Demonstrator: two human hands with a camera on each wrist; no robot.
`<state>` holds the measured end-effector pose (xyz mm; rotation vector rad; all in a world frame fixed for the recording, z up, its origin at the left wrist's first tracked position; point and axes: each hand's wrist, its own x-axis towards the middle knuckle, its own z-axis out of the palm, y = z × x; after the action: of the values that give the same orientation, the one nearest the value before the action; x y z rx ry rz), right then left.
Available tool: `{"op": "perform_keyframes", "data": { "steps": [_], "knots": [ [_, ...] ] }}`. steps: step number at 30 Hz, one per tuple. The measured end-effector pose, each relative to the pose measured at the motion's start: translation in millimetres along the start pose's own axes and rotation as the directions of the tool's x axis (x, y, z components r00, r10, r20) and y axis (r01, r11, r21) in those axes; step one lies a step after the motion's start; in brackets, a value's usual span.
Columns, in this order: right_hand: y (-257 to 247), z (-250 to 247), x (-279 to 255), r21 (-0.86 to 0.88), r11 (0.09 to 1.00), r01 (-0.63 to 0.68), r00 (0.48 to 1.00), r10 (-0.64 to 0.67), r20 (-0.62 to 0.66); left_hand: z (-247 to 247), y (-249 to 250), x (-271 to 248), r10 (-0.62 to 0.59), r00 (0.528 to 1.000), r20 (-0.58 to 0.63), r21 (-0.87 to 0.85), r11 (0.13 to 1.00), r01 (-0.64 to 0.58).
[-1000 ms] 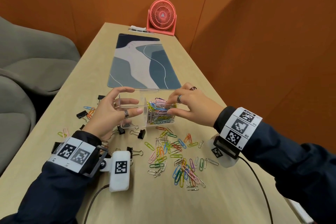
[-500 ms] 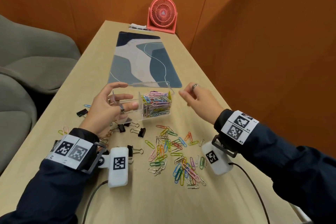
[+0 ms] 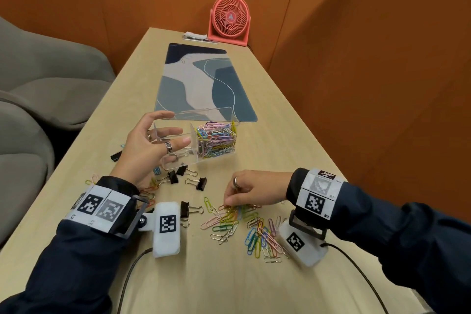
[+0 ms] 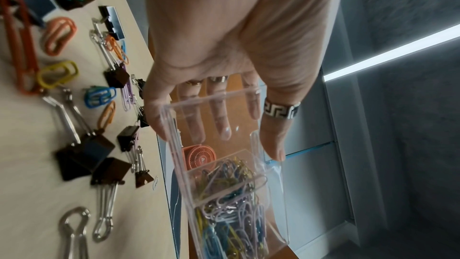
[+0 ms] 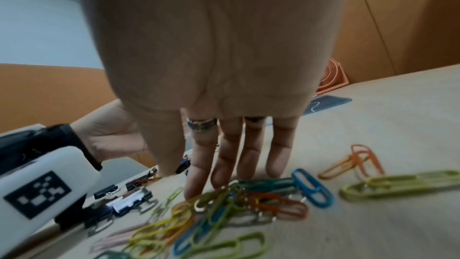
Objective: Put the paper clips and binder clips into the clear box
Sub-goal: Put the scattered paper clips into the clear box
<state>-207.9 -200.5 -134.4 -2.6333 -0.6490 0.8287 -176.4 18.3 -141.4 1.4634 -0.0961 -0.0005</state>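
My left hand (image 3: 175,134) holds the clear two-compartment box (image 3: 177,163) by its empty left end, tilted and off the table, with its lid (image 3: 204,112) open. The right compartment is packed with coloured paper clips (image 3: 216,140). In the left wrist view, the fingers of that hand (image 4: 219,135) wrap both sides of the box (image 4: 273,194) above the clips inside (image 4: 231,214). My right hand (image 3: 229,204) reaches down onto the loose paper clips (image 3: 254,232). Its fingertips (image 5: 191,194) touch the pile (image 5: 224,204), thumb apart. Black binder clips (image 3: 201,183) (image 4: 84,157) lie between the hands.
A blue patterned desk mat (image 3: 204,84) lies just beyond the box, and a pink fan (image 3: 229,20) stands at the table's far end. Grey chairs (image 3: 38,84) sit off the left edge. An orange wall (image 3: 369,84) runs close along the right side.
My right hand left the box, swung back toward me and came down on the loose paper clips. My left hand kept hold of the box, which now sits tilted.
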Motion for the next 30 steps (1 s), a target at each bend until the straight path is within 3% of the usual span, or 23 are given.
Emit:
{"op": "perform_keyframes", "data": {
  "steps": [4,15,22,30],
  "knots": [
    [-8.7,1.3,-5.8,-0.022,1.000,0.020,0.996,-0.022,-0.088,0.8,-0.3,-0.4,-0.002,1.000,-0.001,0.006,1.000,0.002],
    [-18.7,10.1,-6.2,-0.253,0.961,0.110,0.993,-0.119,-0.021,-0.3,-0.8,-0.4,0.005,1.000,0.006,0.014,1.000,-0.005],
    [-13.1,6.3,-16.6,-0.127,0.986,0.111,0.987,-0.124,-0.104,2.2,-1.4,-0.9,-0.001,1.000,0.019,0.027,1.000,0.000],
    [-24.1,21.4,0.2,-0.118,0.987,0.110,0.992,-0.116,-0.044,-0.1,-2.0,0.0,0.003,1.000,0.020,0.031,1.000,-0.004]
  ]
}}
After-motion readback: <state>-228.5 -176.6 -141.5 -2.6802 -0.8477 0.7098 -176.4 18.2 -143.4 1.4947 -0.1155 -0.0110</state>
